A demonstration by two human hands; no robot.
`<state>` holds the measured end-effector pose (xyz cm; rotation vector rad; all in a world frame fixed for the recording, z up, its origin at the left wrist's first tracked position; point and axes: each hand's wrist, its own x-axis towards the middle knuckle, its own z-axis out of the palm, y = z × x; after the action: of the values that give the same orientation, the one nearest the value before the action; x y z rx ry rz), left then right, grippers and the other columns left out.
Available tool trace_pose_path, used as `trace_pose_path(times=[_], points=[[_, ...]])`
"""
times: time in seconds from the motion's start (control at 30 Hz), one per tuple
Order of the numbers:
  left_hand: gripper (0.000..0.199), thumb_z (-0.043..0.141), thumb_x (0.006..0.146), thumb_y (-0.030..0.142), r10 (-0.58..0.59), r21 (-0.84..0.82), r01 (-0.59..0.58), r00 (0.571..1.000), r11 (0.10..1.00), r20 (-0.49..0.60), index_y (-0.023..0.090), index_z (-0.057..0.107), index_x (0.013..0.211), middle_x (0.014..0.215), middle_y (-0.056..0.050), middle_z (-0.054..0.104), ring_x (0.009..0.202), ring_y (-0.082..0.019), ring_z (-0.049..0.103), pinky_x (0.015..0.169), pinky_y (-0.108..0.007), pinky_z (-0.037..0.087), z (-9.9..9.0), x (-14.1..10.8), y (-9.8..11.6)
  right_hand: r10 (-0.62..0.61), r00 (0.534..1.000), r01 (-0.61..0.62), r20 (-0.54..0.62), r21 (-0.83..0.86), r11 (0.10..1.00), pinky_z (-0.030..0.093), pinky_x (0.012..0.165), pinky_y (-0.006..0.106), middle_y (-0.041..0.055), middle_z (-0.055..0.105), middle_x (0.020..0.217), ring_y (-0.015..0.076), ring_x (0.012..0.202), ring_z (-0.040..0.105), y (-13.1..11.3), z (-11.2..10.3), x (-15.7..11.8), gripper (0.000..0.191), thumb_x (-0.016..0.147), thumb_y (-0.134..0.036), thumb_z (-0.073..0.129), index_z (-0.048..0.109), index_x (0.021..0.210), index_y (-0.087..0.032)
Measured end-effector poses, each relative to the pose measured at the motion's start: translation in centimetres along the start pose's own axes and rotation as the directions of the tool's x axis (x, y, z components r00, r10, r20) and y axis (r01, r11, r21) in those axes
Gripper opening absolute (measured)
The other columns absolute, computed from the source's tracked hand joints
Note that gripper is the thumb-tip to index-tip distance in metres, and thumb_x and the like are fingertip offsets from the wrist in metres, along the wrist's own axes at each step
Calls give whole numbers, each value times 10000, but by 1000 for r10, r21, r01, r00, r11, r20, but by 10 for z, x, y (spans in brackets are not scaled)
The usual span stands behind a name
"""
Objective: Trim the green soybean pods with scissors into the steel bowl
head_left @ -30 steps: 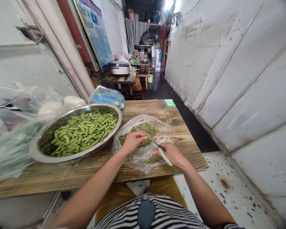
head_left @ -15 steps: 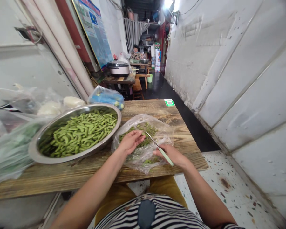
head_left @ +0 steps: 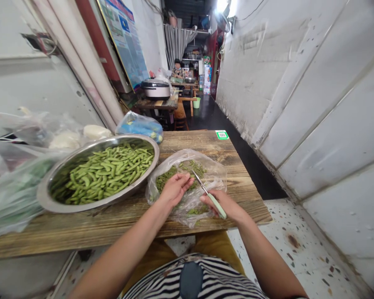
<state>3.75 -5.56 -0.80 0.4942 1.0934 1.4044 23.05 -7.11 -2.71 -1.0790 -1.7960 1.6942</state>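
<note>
My left hand [head_left: 177, 189] is closed, thumb and fingertips pinched on a small green soybean pod that is mostly hidden. My right hand [head_left: 222, 201] grips scissors with pale green handles [head_left: 216, 205]. Their blades point away and to the left, the tips close to my left fingertips. Under both hands lies a clear plastic bag [head_left: 217, 168], spread on the table, with green trimmings [head_left: 166, 179] on it. Left of my hands stands a wide steel basin [head_left: 43, 198] heaped with green soybean pods [head_left: 112, 170].
Plastic bags of greens [head_left: 28, 187] crowd the wooden table [head_left: 243, 182] at left. Behind the basin sits a blue-tinted bag [head_left: 140, 126]. A QR-code card [head_left: 222, 135] lies at the far right corner. Farther back, a person [head_left: 177, 71] sits beyond a table with a cooker [head_left: 156, 89].
My left hand has shifted slightly right, bringing its fingertips closer to the scissor tips. The scissor blades look more closed together. The basin and bag stay in place.
</note>
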Motion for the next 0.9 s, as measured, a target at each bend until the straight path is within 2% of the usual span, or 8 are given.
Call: trace_pose_path(times=[0.3,0.43,0.5,0.57,0.67,0.8,0.87,0.9], points=[[251,799,676,86,10,79,-10,1000,997,-8,115,560,605,658,-20,656,664,-96,664,695,-196,563,3,-6,4,52,998,-51,-40,24,998,315,295,181,-72,436,420,74,318,406,-4,3,-1,483,741,-624,665,474,644,-191],[225,813,665,215,255,229,-254,967,940,23,133,606,698,664,-14,666,632,-109,650,643,-217,549,-3,-36,33,53,990,-36,-131,126,991,295,274,178,-89,417,404,75,300,394,-1,2,3,466,709,-625,681,499,685,-197],[219,779,700,286,510,355,-497,858,792,64,155,635,802,710,-11,680,621,-117,644,620,-231,543,-15,-52,60,72,984,-45,-161,164,985,294,277,176,-96,407,411,67,301,377,1,-3,4,458,712,-619,671,483,690,-202],[220,730,745,317,749,506,-670,659,544,69,165,646,880,760,-14,687,607,-117,633,616,-248,543,-35,-62,90,93,988,-74,-120,154,985,298,281,175,-94,410,412,64,302,375,5,-8,4,455,720,-604,665,459,666,-202],[261,660,781,295,936,807,-579,337,117,106,148,667,996,866,-63,705,706,-170,664,729,-349,563,-70,-60,129,112,993,-106,-46,103,989,296,288,169,-84,426,406,69,306,402,11,-13,2,437,733,-576,665,466,661,-193],[387,618,775,208,875,911,-222,274,-348,400,142,656,1154,1182,-155,665,1110,-290,606,998,-486,450,-85,-58,136,144,988,-139,-51,97,986,295,282,161,-89,428,415,71,308,416,16,-11,2,403,741,-556,674,524,734,-182],[335,588,803,195,787,828,-333,287,-452,545,164,673,1125,1140,-128,688,1094,-257,615,1000,-416,456,-76,-59,116,148,988,-142,-49,111,984,295,276,162,-93,418,414,68,303,403,16,-10,2,405,737,-554,683,520,732,-184],[304,568,817,189,687,761,-445,356,-471,633,183,686,1098,1077,-103,711,1032,-230,641,961,-368,482,-70,-57,102,151,987,-144,-50,122,982,296,273,163,-96,413,415,65,302,395,16,-10,2,406,734,-552,688,513,726,-186]])
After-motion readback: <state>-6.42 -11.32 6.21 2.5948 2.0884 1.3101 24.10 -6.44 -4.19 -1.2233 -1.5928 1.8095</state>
